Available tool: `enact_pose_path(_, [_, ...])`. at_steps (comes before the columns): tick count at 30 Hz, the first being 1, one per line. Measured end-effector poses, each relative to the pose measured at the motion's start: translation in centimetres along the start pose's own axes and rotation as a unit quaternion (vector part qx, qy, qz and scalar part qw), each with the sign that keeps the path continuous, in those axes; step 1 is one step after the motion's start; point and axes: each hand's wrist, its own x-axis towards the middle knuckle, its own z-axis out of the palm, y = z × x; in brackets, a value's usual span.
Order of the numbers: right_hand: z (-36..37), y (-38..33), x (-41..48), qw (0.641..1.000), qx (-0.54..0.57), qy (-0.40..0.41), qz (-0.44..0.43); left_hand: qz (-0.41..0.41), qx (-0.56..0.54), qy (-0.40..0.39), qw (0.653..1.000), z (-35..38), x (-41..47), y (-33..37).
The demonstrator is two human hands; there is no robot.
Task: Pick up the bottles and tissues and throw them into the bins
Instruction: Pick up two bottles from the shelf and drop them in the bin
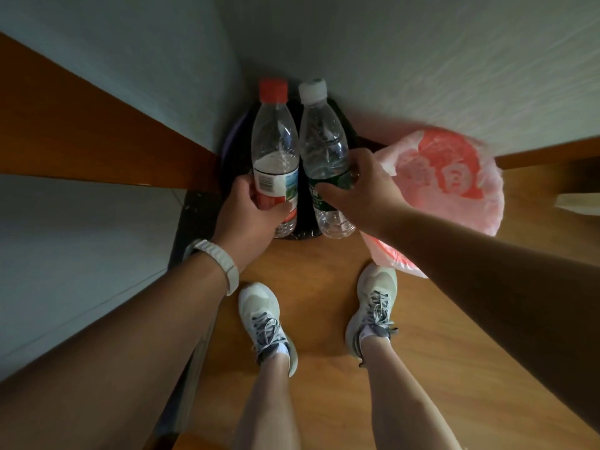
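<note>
My left hand (pixel 250 212) grips a clear plastic bottle with a red cap (pixel 274 138) around its white and red label. Around the green label of a second clear bottle with a white cap (pixel 323 141) my right hand (pixel 363 190) is wrapped. Both bottles point away from me, side by side, held over a dark bin (pixel 232 147) lined with a black bag in the corner of the room. Just right of it stands a second bin with a pink and red plastic bag (pixel 454 183) as its liner. No tissues are in view.
Grey walls meet in the corner behind the bins, with a brown wooden baseboard (pixel 97 134) along the left wall. My two feet in white sneakers (pixel 264 323) stand on the wooden floor (pixel 318 280) right in front of the bins.
</note>
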Motion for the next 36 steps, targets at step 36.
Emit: enact_pose_path(36, [-9.6,-8.6,-7.6,0.932,-0.321,0.007,-0.166,0.304,0.343,-0.007,0.889,-7.9,-8.4,10.9])
